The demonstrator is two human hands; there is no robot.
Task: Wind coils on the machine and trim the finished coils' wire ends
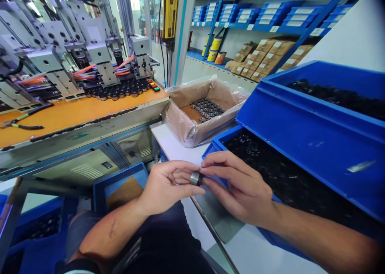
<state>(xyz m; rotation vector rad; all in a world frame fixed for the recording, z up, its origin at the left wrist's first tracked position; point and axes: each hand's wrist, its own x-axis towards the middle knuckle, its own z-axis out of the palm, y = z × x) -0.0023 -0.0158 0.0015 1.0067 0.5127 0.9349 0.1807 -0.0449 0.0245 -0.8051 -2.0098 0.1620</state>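
Observation:
A small metal ring with a black part [196, 178] is between my two hands, above the front edge of the white table. My left hand [170, 183] holds it, the metal side against the curled fingers and the thumb below. From the right, my right hand [240, 185] has its fingertips at the black end of the piece, thumb and fingers closed round it. Just to the right is a blue bin [219, 141] filled with small black parts. Under my right hand lies a grey mat [221, 220].
An open carton [177, 123] lined with plastic holds metal rings. A second blue bin [306, 121] stands above the first. On the left, an orange bench [90, 115] bears machinery, rows of rings and pliers [27, 119]. A blue tray [100, 193] sits below.

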